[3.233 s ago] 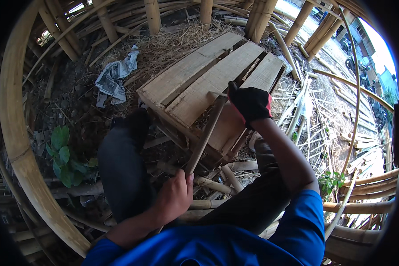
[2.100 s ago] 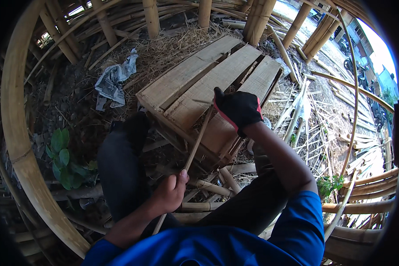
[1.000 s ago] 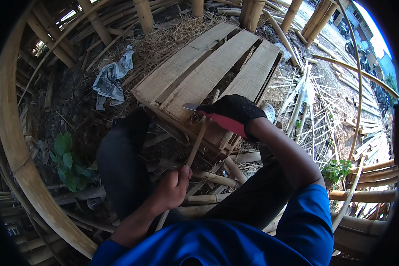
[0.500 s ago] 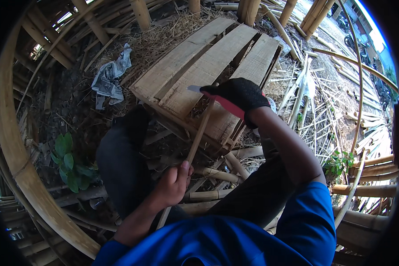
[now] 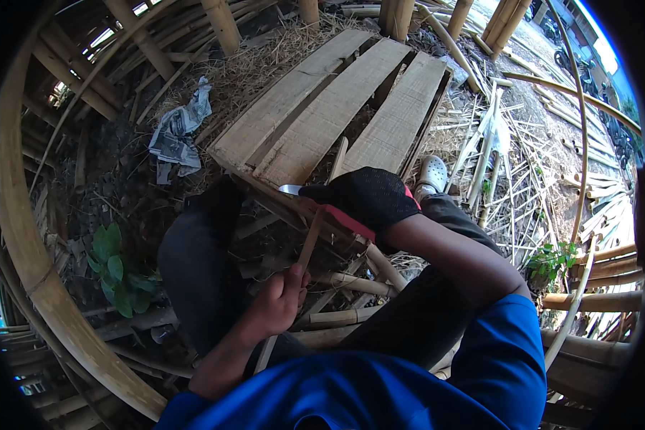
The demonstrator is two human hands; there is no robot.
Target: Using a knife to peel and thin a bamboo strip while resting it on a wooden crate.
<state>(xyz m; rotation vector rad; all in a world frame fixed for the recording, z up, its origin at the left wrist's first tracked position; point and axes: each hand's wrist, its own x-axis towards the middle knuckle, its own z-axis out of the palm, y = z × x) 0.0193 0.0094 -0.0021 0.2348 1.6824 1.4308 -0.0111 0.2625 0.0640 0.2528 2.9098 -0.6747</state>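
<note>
My bare left hand (image 5: 276,304) is closed round a thin bamboo strip (image 5: 309,242) that slants up and away from between my legs. My right hand (image 5: 364,202), in a black glove with a red palm side, is shut on a knife. Only the pale blade (image 5: 289,189) pokes out to the left; the handle is hidden in the glove. That hand lies across the strip above my left hand, and the strip's far end shows beyond it. Just past both hands, a slatted wooden crate (image 5: 322,107) stands, its near edge under the right hand and blade.
Crumpled newspaper (image 5: 179,132) lies left of the crate. A leafy plant (image 5: 112,265) grows near my left knee. Cut bamboo pieces (image 5: 351,282) lie between my legs, and split strips (image 5: 512,204) litter the ground at right. A thick bamboo pole (image 5: 32,272) curves along the left.
My right hand with the knife has come down along the strip, toward me and my left hand. A pale shoe now shows beside the crate. My left hand has hardly moved.
</note>
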